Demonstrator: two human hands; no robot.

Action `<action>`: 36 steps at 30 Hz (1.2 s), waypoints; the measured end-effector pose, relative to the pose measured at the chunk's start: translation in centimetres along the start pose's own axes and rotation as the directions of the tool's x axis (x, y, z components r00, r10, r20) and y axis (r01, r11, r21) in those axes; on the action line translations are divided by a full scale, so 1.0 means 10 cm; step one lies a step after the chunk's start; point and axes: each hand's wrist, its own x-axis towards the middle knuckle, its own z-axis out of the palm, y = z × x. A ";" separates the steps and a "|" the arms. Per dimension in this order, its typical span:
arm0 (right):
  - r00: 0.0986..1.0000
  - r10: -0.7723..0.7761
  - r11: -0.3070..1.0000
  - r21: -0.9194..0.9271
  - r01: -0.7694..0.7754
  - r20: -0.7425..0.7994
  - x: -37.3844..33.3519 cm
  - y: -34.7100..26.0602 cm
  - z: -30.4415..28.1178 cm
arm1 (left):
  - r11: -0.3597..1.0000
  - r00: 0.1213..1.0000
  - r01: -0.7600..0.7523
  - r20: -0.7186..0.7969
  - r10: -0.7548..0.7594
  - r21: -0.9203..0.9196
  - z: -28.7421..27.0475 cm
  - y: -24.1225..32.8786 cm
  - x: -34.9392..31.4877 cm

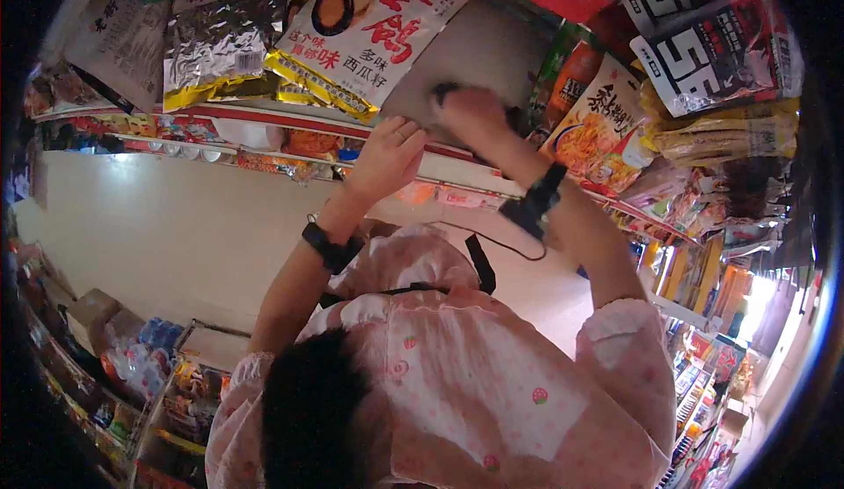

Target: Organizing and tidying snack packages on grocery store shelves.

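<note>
My left hand [393, 156] is at the shelf's front edge with its fingers curled in. It sits just below the corner of a silver-white snack bag [387, 36] with red lettering, and whatever the fingers hold, if anything, is hidden. To its right, my right hand [475, 118] reaches over a bare grey stretch of the shelf [483, 36]. That hand is blurred and closed, with a small dark thing [444, 93] at its fingers that I cannot make out. Both wrists wear black bands.
Silver-and-gold bags [215, 49] stand to the left. On the right are a noodle-picture packet [602, 124], black-and-white packs [716, 54] and yellow-wrapped goods [725, 133]. Lower shelves hang below the front edge. Behind me are cartons [97, 313] and stocked racks [185, 401].
</note>
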 end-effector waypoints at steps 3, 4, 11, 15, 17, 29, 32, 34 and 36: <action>0.953 0.192 0.942 0.229 -0.246 0.236 0.55 0.01 -0.17 | 0.989 0.994 -0.106 0.030 0.103 0.104 -0.43 -0.34 0.24; 0.963 0.165 0.959 0.193 -0.207 0.213 0.53 -0.08 -0.07 | 0.987 0.995 -0.100 0.034 0.097 0.127 -0.42 -0.35 0.23; 0.959 0.222 0.950 0.182 -0.253 0.174 0.53 -0.04 -0.06 | 0.987 0.990 -0.141 -0.002 0.142 0.076 -0.36 -0.38 0.26; 0.995 0.089 0.994 0.056 -0.091 0.050 0.42 -0.23 0.01 | 0.981 0.993 -0.095 0.082 0.082 0.169 -0.37 -0.40 0.21; 0.985 0.145 0.971 0.177 -0.161 0.097 0.47 -0.25 -0.13 | 0.982 0.993 -0.115 -0.001 0.116 0.150 -0.36 -0.42 0.19; 0.971 0.218 0.955 0.185 -0.232 0.095 0.70 -0.11 -0.08 | 0.986 0.992 -0.130 0.011 0.130 0.102 -0.37 -0.33 0.30; 0.979 0.129 0.974 0.165 -0.155 0.160 0.64 -0.30 -0.08 | 0.981 0.996 -0.090 0.038 0.085 0.171 -0.43 -0.33 0.24; 0.995 -0.085 0.971 0.218 0.094 -0.049 0.49 -0.35 0.01 | 0.975 0.994 -0.102 0.063 0.091 0.196 -0.44 -0.37 0.16; 0.999 -0.038 0.968 0.249 0.034 0.009 0.66 -0.33 -0.17 | 0.971 0.993 -0.095 0.092 0.077 0.219 -0.46 -0.39 0.13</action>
